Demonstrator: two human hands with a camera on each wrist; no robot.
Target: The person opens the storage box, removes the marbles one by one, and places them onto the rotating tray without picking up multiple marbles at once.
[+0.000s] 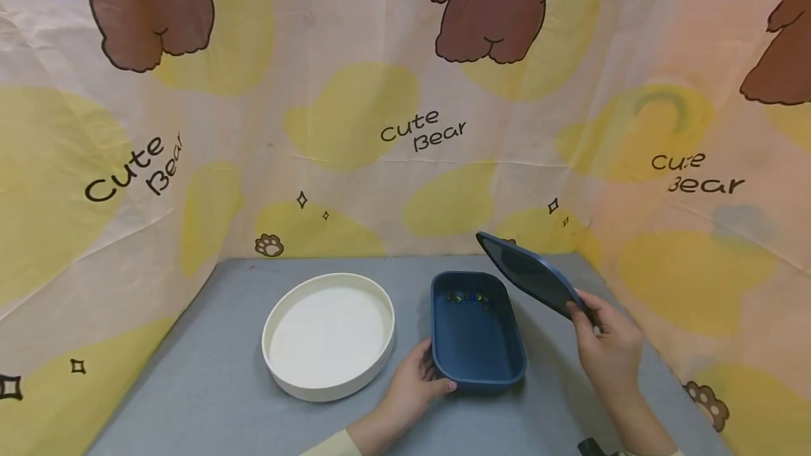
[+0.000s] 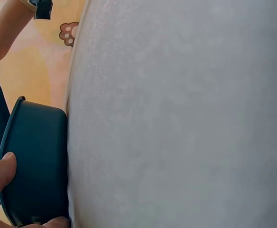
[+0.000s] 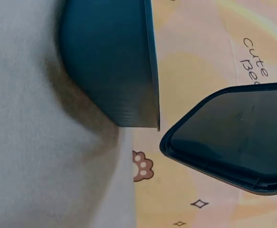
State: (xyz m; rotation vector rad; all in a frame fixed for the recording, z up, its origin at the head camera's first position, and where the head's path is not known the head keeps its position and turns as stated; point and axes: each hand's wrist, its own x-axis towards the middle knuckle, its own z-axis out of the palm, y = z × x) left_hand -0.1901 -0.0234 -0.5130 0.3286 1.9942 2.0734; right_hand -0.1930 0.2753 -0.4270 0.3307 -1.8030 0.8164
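On the grey table stands the blue box, small beads at its far end, its near left corner held by my left hand. My right hand grips the raised lid; if this slips, it may strike the box, scattering the beads.

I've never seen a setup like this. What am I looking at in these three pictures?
There is no machine here: a person works bare-handed. The widest picture comes from a camera on the head, looking forward and down; the other two come from cameras on the left and right wrists. On the grey tabletop stand a round white tray and a blue rectangular box with what look like small marbles at its far end. The left grip holds the box's near left corner; the right grip holds the blue lid tilted in the air.
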